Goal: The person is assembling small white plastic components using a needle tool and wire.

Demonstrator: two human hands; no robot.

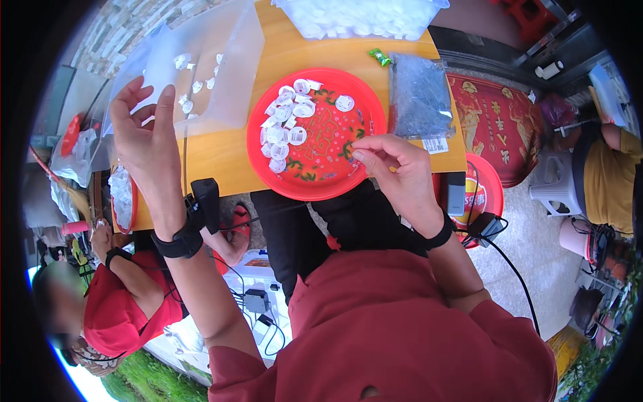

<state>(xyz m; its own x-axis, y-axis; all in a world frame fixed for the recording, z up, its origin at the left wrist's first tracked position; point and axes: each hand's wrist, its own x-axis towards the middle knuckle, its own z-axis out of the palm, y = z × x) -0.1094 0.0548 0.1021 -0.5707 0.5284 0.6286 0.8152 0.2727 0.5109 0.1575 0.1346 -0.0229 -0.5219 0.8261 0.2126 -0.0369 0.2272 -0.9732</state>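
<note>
A round red tray with a floral pattern lies at the table's near edge. Small white plastic caps are heaped on its left side, and one lone cap sits at the upper right. My left hand is raised at the near left of a translucent plastic bin, fingers apart and nothing in them. A few white pieces lie inside that bin. Over the tray's right rim, my right hand has thumb and forefinger pinched together; anything between them is too small to make out.
A clear tub of white pieces stands at the far edge of the wooden table. To the right lie a clear bag of dark small parts and a green wrapped sweet. Another person in red sits at the left.
</note>
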